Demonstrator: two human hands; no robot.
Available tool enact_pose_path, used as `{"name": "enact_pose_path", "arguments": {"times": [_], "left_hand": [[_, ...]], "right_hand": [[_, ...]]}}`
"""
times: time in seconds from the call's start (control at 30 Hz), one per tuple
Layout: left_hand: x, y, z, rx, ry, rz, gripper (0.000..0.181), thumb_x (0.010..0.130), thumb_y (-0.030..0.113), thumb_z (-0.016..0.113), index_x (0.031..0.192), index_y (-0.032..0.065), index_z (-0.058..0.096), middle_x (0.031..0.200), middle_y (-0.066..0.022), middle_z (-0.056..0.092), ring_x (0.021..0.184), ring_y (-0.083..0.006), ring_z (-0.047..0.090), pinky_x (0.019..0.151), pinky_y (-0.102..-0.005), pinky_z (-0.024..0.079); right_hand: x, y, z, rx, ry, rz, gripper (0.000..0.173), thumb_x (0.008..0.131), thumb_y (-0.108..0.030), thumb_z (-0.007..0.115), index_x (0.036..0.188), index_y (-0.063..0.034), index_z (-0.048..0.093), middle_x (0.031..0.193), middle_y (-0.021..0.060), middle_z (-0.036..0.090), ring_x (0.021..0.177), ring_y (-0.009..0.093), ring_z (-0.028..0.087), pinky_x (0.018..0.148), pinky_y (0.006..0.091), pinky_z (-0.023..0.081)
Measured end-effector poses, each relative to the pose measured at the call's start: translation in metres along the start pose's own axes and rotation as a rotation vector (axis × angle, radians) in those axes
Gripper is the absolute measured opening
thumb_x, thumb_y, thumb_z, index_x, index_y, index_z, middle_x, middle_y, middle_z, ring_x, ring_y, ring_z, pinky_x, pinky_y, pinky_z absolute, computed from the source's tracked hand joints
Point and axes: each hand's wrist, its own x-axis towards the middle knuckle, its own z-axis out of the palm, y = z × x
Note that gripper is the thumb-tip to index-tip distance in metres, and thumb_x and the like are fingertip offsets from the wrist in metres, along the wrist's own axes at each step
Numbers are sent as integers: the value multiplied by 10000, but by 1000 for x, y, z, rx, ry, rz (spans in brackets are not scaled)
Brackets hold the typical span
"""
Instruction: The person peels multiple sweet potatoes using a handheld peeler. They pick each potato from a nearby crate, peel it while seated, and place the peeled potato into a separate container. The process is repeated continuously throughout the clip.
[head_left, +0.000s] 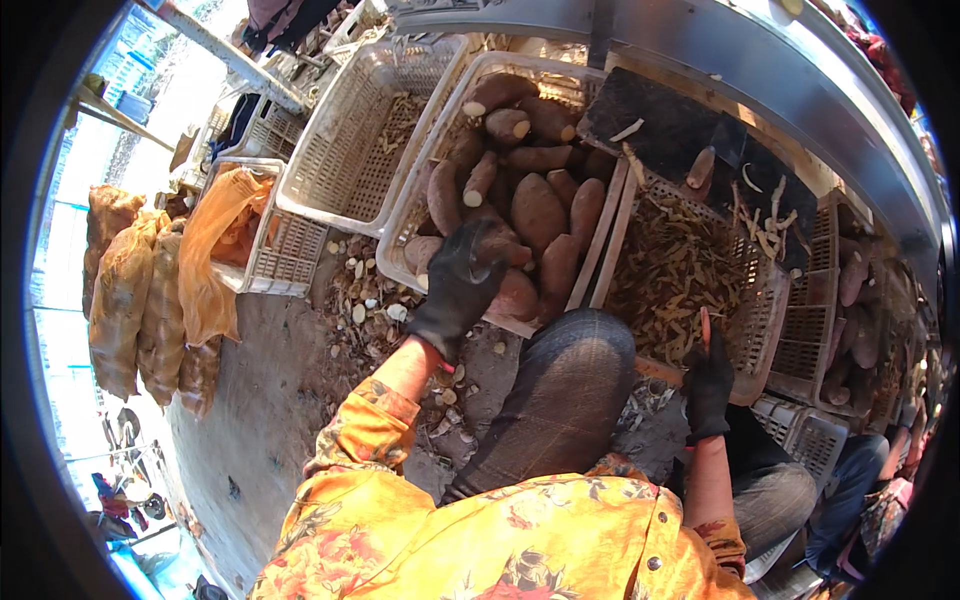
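Note:
My left hand (459, 283), in a black glove, reaches over the near edge of a white plastic crate (409, 225). Its thumb and fingers close around the near end of a brown tuber (504, 241). Several more tubers (540, 206) fill this crate, some with pale cut ends. In its own black glove, my right hand (709, 390) grips a slim orange-pink tool (705, 328), whose lower part the fingers hide. That hand is above the near edge of a second crate, which holds brown peelings (671, 266).
A dark board (660, 124) spans the peelings crate's far side, with a tuber piece (700, 168) and pale strips on it. Cut ends (367, 289) litter the ground. Left are another crate (330, 165) and filled mesh sacks (124, 300). Tubers (859, 322) fill a crate at right, near another person's leg (847, 487).

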Motion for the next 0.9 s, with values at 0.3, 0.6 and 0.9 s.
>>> {"name": "enact_pose_path", "arguments": {"times": [0.3, 0.6, 0.9], "left_hand": [[-26, -2, 15, 682, -331, 394, 513, 784, 232, 737, 1262, 69, 646, 1279, -210, 638, 1167, -360, 633, 956, -506, 497], [39, 41, 10, 729, -798, 317, 511, 682, 168, 768, 1173, 61, 672, 1149, -155, 683, 1116, -358, 659, 895, -471, 552], [12, -14, -54, 7, -449, -174, 613, 791, 292, 793, 1317, 34, 613, 1195, -151, 681, 1119, -295, 653, 967, -407, 521]], "right_hand": [[3, -23, 5, -171, -41, -80, 516, 987, -83, 540, 1494, -180, 544, 1447, 170, 593, 1319, 379, 572, 1050, 412, 471], [2, -30, -6, -61, -45, -96, 554, 949, -59, 598, 1491, -161, 544, 1415, 214, 604, 1243, 429, 596, 1015, 471, 489], [6, 4, 5, -76, 93, -133, 524, 999, -104, 546, 1518, -175, 525, 1121, 115, 712, 856, 297, 695, 780, 382, 528]]}}
